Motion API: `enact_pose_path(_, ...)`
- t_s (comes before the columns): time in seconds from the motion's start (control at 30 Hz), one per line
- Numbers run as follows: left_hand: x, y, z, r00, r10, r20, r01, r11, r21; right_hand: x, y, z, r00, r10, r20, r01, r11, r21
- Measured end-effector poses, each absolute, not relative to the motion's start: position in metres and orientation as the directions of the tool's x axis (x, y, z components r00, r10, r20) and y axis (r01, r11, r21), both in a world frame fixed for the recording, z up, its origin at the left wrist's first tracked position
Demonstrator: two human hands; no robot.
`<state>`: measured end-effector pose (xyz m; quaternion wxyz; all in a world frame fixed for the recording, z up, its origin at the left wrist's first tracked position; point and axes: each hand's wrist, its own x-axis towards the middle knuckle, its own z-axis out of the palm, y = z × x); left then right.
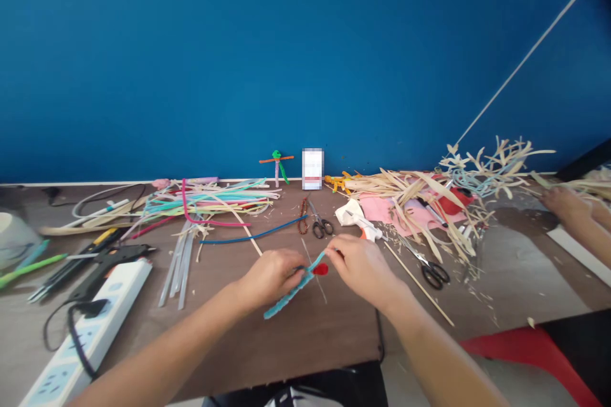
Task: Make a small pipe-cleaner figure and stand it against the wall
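Note:
Between my hands is a light blue pipe cleaner (289,297), with a fuzzy, thicker stretch slanting down to the left. My left hand (275,273) pinches it near the middle. The fingertips of my right hand (356,261) grip its upper right end. A small red piece (321,269) sits against the pipe cleaner between the hands; how it is joined I cannot tell. Just beyond lie a pair of scissors (323,226) and a blue pipe cleaner (252,235) on the table (267,356).
Bundled pipe cleaners (214,200), clear glue sticks (177,267), a glue gun (107,267) and a power strip (90,331) lie to the left. Pale dried husks (410,187), a wooden stick (420,283) and other scissors (433,273) are on the right. Another person's hand (563,203) is at far right.

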<state>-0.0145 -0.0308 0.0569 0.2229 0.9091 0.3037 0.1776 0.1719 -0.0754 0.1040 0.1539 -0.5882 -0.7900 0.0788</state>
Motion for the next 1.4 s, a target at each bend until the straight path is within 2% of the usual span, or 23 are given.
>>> enact_pose_path(0.17,-0.015,-0.035,0.077,0.897,0.41,0.168,0.296,-0.837,0.459,0.169,-0.064,0.128,-0.459,0.865,0.201,0.813,0.5,-0.297)
enact_pose_path(0.23,-0.017,-0.038,0.085,0.925,0.342,0.164,0.238,-0.861,0.449,0.169,-0.056,0.136,-0.542,0.821,0.179,0.746,0.568,-0.347)
enact_pose_path(0.33,-0.021,-0.043,0.095,0.947,0.28,0.16,0.185,-0.878,0.441,0.175,-0.036,0.137,-0.651,0.758,0.045,0.625,0.568,-0.536)
enact_pose_path(0.43,-0.023,-0.046,0.099,0.946,0.253,0.204,0.123,-0.861,0.493,0.184,-0.016,0.122,-0.725,0.665,-0.179,0.516,0.351,-0.781)
enact_pose_path(0.5,-0.023,-0.048,0.097,0.904,0.316,0.287,0.105,-0.817,0.567,0.188,-0.008,0.104,-0.767,0.6,-0.228,0.388,0.15,-0.909)
enact_pose_path(0.57,-0.022,-0.049,0.092,0.803,0.453,0.387,0.11,-0.751,0.651,0.19,-0.007,0.084,-0.748,0.628,-0.212,0.264,-0.01,-0.964)
enact_pose_path(0.63,-0.021,-0.049,0.085,0.653,0.61,0.449,0.14,-0.68,0.72,0.189,-0.012,0.063,-0.699,0.688,-0.194,0.171,-0.103,-0.98)
enact_pose_path(0.73,-0.018,-0.049,0.074,0.471,0.76,0.449,0.189,-0.584,0.79,0.185,-0.027,0.037,-0.638,0.75,-0.175,0.037,-0.197,-0.98)
enact_pose_path(0.87,-0.011,-0.047,0.06,0.357,0.86,0.365,0.231,-0.46,0.857,0.173,-0.048,0.015,-0.567,0.794,-0.218,-0.068,-0.309,-0.949)
enact_pose_path(0.97,-0.005,-0.043,0.051,0.294,0.911,0.289,0.288,-0.373,0.882,0.164,-0.061,0.007,-0.495,0.829,-0.262,-0.029,-0.317,-0.948)
enact_pose_path(1.07,-0.003,-0.038,0.045,0.257,0.934,0.25,0.366,-0.333,0.869,0.158,-0.075,0.007,-0.338,0.889,-0.308,0.195,-0.254,-0.947)
enact_pose_path(1.13,-0.005,-0.035,0.042,0.257,0.935,0.244,0.434,-0.337,0.835,0.156,-0.085,0.013,-0.145,0.964,-0.221,0.419,-0.143,-0.897)
enact_pose_path(1.2,-0.006,-0.034,0.04,0.283,0.929,0.238,0.501,-0.355,0.79,0.154,-0.095,0.024,-0.04,0.999,-0.035,0.601,-0.004,-0.799)
enact_pose_path(1.3,-0.006,-0.033,0.039,0.335,0.913,0.232,0.571,-0.392,0.721,0.146,-0.104,0.042,-0.182,0.977,0.115,0.663,0.208,-0.719)
enact_pose_path(1.4,-0.004,-0.033,0.04,0.373,0.898,0.234,0.586,-0.423,0.691,0.137,-0.105,0.051,-0.303,0.944,0.132,0.723,0.318,-0.613)
